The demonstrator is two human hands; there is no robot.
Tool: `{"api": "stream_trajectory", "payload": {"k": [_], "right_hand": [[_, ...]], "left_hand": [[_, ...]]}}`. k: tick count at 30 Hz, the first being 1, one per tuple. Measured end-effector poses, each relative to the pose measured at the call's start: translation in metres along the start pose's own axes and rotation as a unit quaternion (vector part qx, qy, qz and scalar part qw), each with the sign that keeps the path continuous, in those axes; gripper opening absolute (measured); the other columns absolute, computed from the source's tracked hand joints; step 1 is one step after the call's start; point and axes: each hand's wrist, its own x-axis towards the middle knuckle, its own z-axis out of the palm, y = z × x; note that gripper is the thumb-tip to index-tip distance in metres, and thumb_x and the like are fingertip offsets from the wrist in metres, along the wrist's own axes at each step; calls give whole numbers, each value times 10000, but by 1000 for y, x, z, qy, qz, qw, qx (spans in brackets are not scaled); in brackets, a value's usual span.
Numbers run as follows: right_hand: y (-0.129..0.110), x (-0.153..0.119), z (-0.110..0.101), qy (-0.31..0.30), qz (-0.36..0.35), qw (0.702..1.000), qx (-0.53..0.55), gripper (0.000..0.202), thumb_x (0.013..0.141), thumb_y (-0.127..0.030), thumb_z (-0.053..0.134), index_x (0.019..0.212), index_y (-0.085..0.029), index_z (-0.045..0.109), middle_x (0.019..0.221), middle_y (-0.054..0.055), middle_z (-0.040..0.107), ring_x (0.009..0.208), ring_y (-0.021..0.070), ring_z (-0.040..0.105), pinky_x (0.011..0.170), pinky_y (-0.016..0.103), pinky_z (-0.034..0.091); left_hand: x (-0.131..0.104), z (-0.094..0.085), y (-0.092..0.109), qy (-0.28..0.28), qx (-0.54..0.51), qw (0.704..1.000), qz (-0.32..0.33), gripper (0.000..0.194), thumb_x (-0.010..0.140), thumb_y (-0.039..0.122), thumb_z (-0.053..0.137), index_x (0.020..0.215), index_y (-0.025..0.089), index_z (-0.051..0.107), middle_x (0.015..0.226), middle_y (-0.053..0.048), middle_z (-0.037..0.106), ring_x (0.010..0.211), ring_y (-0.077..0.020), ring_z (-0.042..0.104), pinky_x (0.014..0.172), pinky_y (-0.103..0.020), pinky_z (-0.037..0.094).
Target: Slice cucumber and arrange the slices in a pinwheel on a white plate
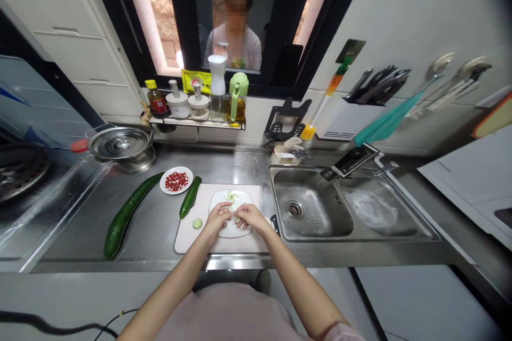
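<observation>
Pinching a small pale slice [237, 220] between thumb and fingers of right hand [248, 216], low over plate [245, 198]. Meeting it closely from the other side with left hand [221, 217], fingertips near together; cannot tell whether clamped on the slice too. Showing more cut pieces [230, 197] just beyond both hands, fanned in a curve on the far part of plate. Bearing plate on board [186, 240], with round piece [197, 223] to the left of left hand. Placing short cucumber [190, 197] farther out, along the board's left edge. Exposing black knife handle [274, 224] at the board's right side, close by right wrist. Finding red berries [176, 181] in a dish [162, 182] just past short cucumber, then long cucumber [128, 218] farther left on tabletop [86, 229]. Having sink [322, 210] right of board.
</observation>
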Motion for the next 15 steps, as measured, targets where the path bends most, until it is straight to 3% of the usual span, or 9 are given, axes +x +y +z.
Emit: {"api": "stream_trajectory", "payload": {"k": [5, 9, 15], "right_hand": [[-5, 6, -10, 7, 9, 999, -43, 97, 728, -252, 620, 723, -164, 578, 459, -56, 558, 386, 64, 486, 398, 154, 329], [-8, 14, -19, 37, -28, 994, -98, 68, 708, -202, 632, 692, -160, 581, 403, -89, 477, 357, 43, 382, 393, 156, 285], [-7, 28, -38, 66, -76, 963, -251, 73, 688, -192, 674, 684, -129, 638, 468, -41, 552, 447, 70, 469, 496, 183, 377]], "left_hand": [[7, 4, -3, 15, 64, 997, 39, 449, 579, 277, 724, 1009, 176, 642, 552, 80, 445, 512, -65, 429, 479, -180, 268], [18, 8, -7, 28, 116, 990, 70, 284, 576, 267, 722, 830, 158, 658, 564, 52, 501, 548, -80, 465, 538, -198, 345], [44, 17, -19, 52, 204, 976, 56, 189, 616, 234, 725, 778, 148, 678, 644, 8, 621, 607, -106, 560, 629, -216, 422]]}}
